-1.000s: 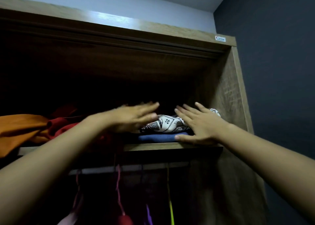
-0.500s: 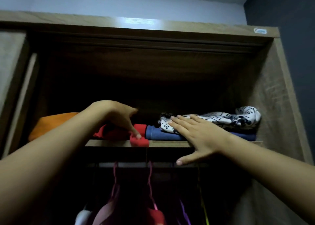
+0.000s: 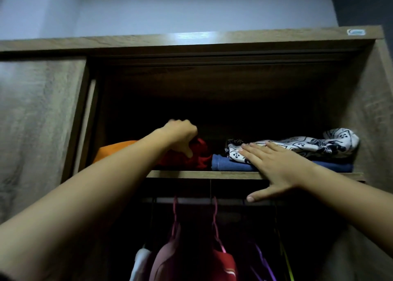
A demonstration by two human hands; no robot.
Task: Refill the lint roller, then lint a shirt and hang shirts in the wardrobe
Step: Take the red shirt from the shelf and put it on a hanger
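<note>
Both arms reach up to the wardrobe's top shelf (image 3: 191, 174). My left hand (image 3: 180, 135) curls its fingers around a folded red garment (image 3: 200, 155) at the shelf's middle, thumb pointing down over it. My right hand (image 3: 274, 170) lies flat with spread fingers on a black-and-white patterned cloth (image 3: 302, 145) stacked on a folded blue garment (image 3: 229, 166), its thumb hanging below the shelf edge. An orange garment (image 3: 112, 152) lies folded at the shelf's left end.
Below the shelf runs a hanging rail (image 3: 191, 200) with pink hangers (image 3: 174, 212) carrying a pink shirt (image 3: 168, 257), a red shirt (image 3: 223, 266) and a white one (image 3: 139, 263). A sliding door (image 3: 40, 121) covers the left side. The wardrobe's right wall (image 3: 370, 119) stands close.
My left hand has lifted and pushed the red garment back onto the shelf from its front edge. My right hand stays pressed on the patterned cloth. The view has shifted left and up.
</note>
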